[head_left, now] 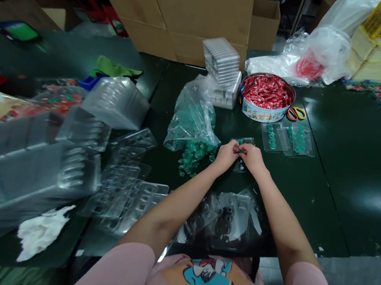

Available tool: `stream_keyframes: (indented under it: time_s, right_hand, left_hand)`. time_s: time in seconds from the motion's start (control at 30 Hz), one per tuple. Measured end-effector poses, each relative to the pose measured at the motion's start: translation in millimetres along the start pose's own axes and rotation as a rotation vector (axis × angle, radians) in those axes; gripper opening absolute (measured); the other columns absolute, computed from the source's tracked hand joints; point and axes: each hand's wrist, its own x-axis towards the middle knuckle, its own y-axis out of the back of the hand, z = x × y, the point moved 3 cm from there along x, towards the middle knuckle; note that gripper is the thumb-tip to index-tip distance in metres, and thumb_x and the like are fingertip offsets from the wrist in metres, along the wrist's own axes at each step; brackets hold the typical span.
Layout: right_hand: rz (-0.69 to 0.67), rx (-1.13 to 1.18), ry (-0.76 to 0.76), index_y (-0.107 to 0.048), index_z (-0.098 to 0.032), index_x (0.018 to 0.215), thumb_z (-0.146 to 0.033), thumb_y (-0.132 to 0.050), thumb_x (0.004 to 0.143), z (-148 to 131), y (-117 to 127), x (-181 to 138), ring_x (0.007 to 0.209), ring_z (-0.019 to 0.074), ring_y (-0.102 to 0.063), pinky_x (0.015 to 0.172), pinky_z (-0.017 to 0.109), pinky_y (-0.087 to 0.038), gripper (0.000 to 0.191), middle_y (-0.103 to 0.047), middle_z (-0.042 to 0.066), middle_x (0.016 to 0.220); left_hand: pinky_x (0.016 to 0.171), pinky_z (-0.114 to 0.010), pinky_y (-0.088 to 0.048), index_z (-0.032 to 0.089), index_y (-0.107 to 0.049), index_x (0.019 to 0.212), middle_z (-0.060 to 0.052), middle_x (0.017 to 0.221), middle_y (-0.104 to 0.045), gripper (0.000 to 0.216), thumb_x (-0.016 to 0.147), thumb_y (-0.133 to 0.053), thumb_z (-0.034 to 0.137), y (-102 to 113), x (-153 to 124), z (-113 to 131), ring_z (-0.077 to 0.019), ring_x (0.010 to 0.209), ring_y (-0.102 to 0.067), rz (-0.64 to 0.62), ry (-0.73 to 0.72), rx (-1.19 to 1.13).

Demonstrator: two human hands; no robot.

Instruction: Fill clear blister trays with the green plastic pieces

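My left hand [227, 156] and my right hand [252, 158] meet over a clear plastic blister tray [241, 166], fingertips pinched close together. A bit of green shows between them, seemingly one small green plastic piece; its shape is mostly hidden by the fingers. Left of my hands, a heap of loose green pieces [193, 157] spills from a clear plastic bag [196, 109]. Beyond my right hand lie two clear trays whose slots hold green pieces, a left one [271, 138] and a right one [299, 140].
A round tin [264, 113] of red packets stands behind, with scissors [296, 114] beside it. Stacked clear trays [116, 102] and loose trays [128, 200] fill the left. More trays [232, 218] lie near my body. A large cardboard box [199, 11] rises at the back.
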Motion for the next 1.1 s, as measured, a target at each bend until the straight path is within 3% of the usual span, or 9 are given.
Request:
stream_keyframes:
  time_s: [0.17,0.3,0.4,0.47,0.57,0.73,0.9,1.1]
  right_hand:
    - [-0.090,-0.145,0.005,-0.073,-0.020,0.085,-0.003,-0.066,0.072,-1.7,-1.2,7.9,0.082,0.0207,-0.064,0.080,0.032,-0.048,0.023,-0.071,0.007,0.092]
    - [-0.084,-0.190,-0.006,-0.073,-0.019,0.087,-0.005,-0.068,0.073,-2.7,-2.3,7.4,0.081,0.0210,-0.063,0.078,0.033,-0.047,0.021,-0.071,0.009,0.091]
    - [-0.069,-0.173,-0.001,-0.073,-0.020,0.086,-0.006,-0.070,0.073,-4.7,-5.7,3.6,0.080,0.0201,-0.062,0.079,0.032,-0.047,0.019,-0.070,0.007,0.089]
    - [-0.041,-0.130,0.012,-0.072,-0.021,0.086,-0.007,-0.069,0.073,-8.7,-7.7,-0.4,0.078,0.0191,-0.062,0.079,0.032,-0.048,0.019,-0.069,0.005,0.087]
    - [0.006,-0.058,0.040,-0.071,-0.020,0.089,-0.007,-0.066,0.076,-20.7,-8.6,-9.7,0.077,0.0182,-0.060,0.079,0.032,-0.048,0.019,-0.067,0.006,0.090]
    - [0.068,0.028,0.090,-0.070,-0.020,0.092,-0.013,-0.058,0.082,-50.2,-7.3,-35.0,0.079,0.0188,-0.060,0.080,0.032,-0.046,0.016,-0.066,0.008,0.097]
    - [-0.045,0.373,-0.012,-0.069,-0.022,0.088,-0.026,-0.062,0.080,-68.1,-21.3,-54.1,0.074,0.0173,-0.062,0.074,0.031,-0.047,0.011,-0.068,0.002,0.079]
    - [-0.124,0.769,-0.155,-0.068,-0.020,0.085,-0.034,-0.070,0.070,-77.9,-31.2,-54.9,0.068,0.0138,-0.061,0.070,0.028,-0.047,0.021,-0.067,-0.001,0.073]
  left_hand:
    - [0.076,-0.030,-0.049,0.020,-0.067,0.085,-0.001,0.076,-0.068,0.031,0.062,-0.064,0.000,9.3,-0.1,13.5,-0.0170,0.070,-0.062,-0.103,-0.004,0.040]
    - [0.079,-0.031,-0.049,0.018,-0.071,0.087,-0.005,0.086,-0.071,0.023,0.066,-0.069,0.010,55.1,-8.6,25.1,-0.0179,0.073,-0.062,-0.085,-0.049,0.088]
    - [0.080,-0.030,-0.047,0.020,-0.074,0.084,-0.004,0.080,-0.070,0.019,0.066,-0.071,0.014,89.0,-27.7,20.3,-0.0192,0.075,-0.062,-0.135,-0.058,0.163]
    - [0.079,-0.029,-0.046,0.022,-0.075,0.078,-0.002,0.070,-0.068,0.018,0.063,-0.073,0.013,99.0,-43.6,10.2,-0.0204,0.074,-0.062,-0.194,-0.041,0.263]
    - [0.077,-0.029,-0.045,0.023,-0.074,0.069,-0.002,0.061,-0.063,0.021,0.055,-0.076,0.009,95.1,-63.6,-6.1,-0.0229,0.074,-0.062,-0.237,-0.014,0.392]
    - [0.080,-0.030,-0.045,0.021,-0.070,0.064,-0.003,0.062,-0.060,0.024,0.053,-0.068,0.000,85.3,-76.1,-10.1,-0.0220,0.075,-0.061,-0.129,-0.025,0.359]
    - [0.069,-0.027,-0.045,0.018,-0.069,0.078,0.000,0.072,-0.063,0.017,0.063,-0.065,0.012,97.3,-79.4,1.7,-0.0151,0.067,-0.058,-0.020,0.009,0.027]
    - [0.060,-0.023,-0.042,0.016,-0.062,0.073,0.001,0.069,-0.061,0.014,0.063,-0.070,0.020,97.6,-87.9,17.4,-0.0115,0.062,-0.055,-0.013,0.014,-0.246]
